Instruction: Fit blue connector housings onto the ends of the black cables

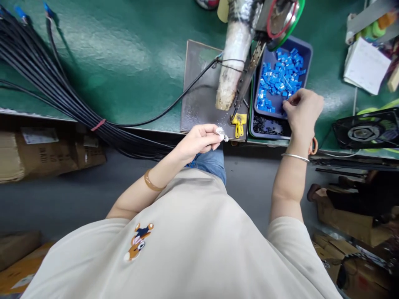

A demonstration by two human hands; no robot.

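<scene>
My left hand (pixel 199 142) is at the front edge of the bench, its thumb and fingers pinched on a small whitish-silver piece (pixel 225 135). What kind of piece it is I cannot make out. My right hand (pixel 304 109) reaches over the grey-blue bin (pixel 308 52), fingertips closed together at the right side of the small blue plastic parts (pixel 280 79). Whether a part sits between those fingertips is hidden. Black small parts (pixel 269 126) lie in the bin's front section. A yellow clip (pixel 239 124) lies between my two hands on a dark plate (pixel 199 99).
A wrapped nozzle (pixel 230 70) and a metal arm (pixel 251 74) hang over the plate. A thick bundle of black cables (pixel 71 99), tied with a pink band (pixel 98 125), lies across the left. A black fan (pixel 364 131) and white papers (pixel 366 66) are on the right.
</scene>
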